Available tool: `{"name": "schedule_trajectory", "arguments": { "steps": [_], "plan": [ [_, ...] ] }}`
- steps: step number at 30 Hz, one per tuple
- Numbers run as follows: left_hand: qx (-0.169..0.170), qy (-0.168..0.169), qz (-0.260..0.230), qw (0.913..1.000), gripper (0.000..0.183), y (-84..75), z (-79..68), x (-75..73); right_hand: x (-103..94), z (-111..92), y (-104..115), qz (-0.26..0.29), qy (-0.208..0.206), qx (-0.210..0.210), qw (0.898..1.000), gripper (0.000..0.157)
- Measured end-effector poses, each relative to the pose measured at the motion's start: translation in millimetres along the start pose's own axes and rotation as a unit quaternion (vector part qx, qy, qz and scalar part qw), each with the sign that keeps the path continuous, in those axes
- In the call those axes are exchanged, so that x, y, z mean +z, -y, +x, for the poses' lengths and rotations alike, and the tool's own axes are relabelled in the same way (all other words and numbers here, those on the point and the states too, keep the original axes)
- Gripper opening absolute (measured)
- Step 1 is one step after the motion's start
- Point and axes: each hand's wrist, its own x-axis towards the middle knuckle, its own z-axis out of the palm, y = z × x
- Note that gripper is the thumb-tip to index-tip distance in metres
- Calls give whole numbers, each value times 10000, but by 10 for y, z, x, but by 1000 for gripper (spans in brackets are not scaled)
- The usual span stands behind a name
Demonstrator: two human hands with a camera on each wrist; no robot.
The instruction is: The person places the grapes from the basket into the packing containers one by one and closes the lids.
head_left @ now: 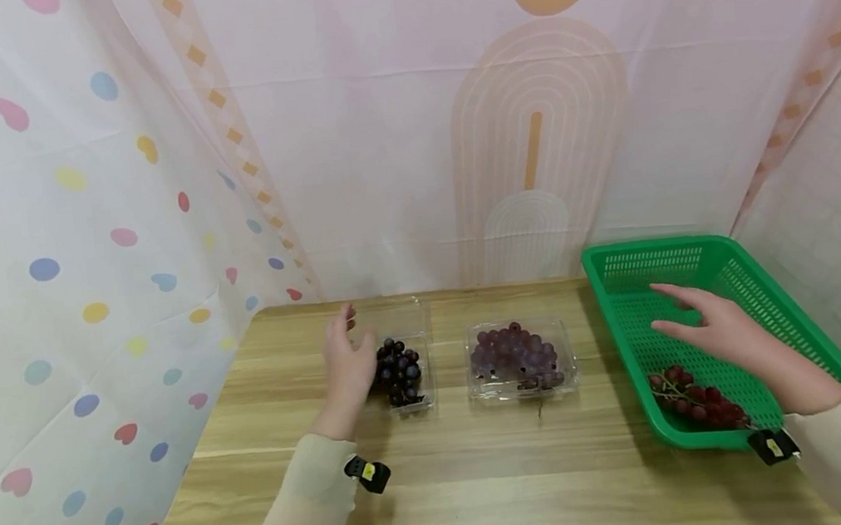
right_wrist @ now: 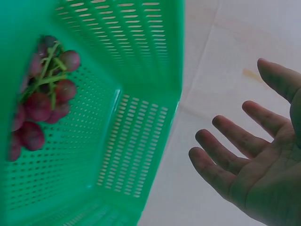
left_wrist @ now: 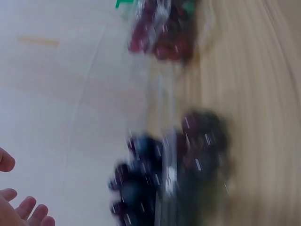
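Observation:
In the head view my left hand point(head_left: 346, 361) is beside a clear plastic box point(head_left: 429, 378) of black grapes point(head_left: 400, 373), its fingers relaxed and holding nothing; whether it touches the box I cannot tell. The lid of that box stands open at the back. My right hand point(head_left: 719, 332) hovers over the green basket point(head_left: 652, 417), fingers spread and thumb apart. Inside the basket lies a bunch of red grapes point(head_left: 695, 401), its green stem plain in the right wrist view. The left wrist view is blurred, with the black grapes point(left_wrist: 136, 183) low in it.
A second clear box point(head_left: 480, 391) with purplish-red grapes point(head_left: 514, 354) stands mid-table, a stem poking out at its front. Both boxes and the basket rest on a wood-grain table point(head_left: 485, 490). A patterned curtain point(head_left: 379, 133) hangs behind the table.

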Motion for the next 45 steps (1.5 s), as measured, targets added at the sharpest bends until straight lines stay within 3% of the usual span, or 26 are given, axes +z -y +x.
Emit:
{"name": "schedule_trajectory", "arguments": {
  "steps": [6, 12, 20, 28, 33, 40, 45],
  "plan": [
    [466, 552, -377, 9967, 54, -316, -75, 404, 45, -107, -173, 73, 75, 213, 9997, 66],
    [625, 1277, -513, 9885, 57, -544, -249, 849, 111, -188, -312, 90, 261, 550, 9981, 71],
    [649, 1918, -830, 9758, 55, -812, -500, 1378, 193, -274, -432, 221, 397, 772, 9960, 74],
    [621, 2340, -929, 9658, 51, -1042, -724, 1768, 264, -309, -546, 359, 619, 989, 9925, 75],
    [404, 2576, -910, 9611, 53, -1112, -856, 2012, 284, -297, -599, 502, 863, 1172, 9881, 77],
    [-409, 3099, -797, 9465, 58, -1184, -1044, 2202, 363, -285, -652, 769, 1113, 1242, 9830, 77],
    [-1084, 3183, -1056, 9358, 56, -1238, -1150, 2281, 419, -268, -676, 776, 1223, 1216, 9820, 76]
  ]
}}
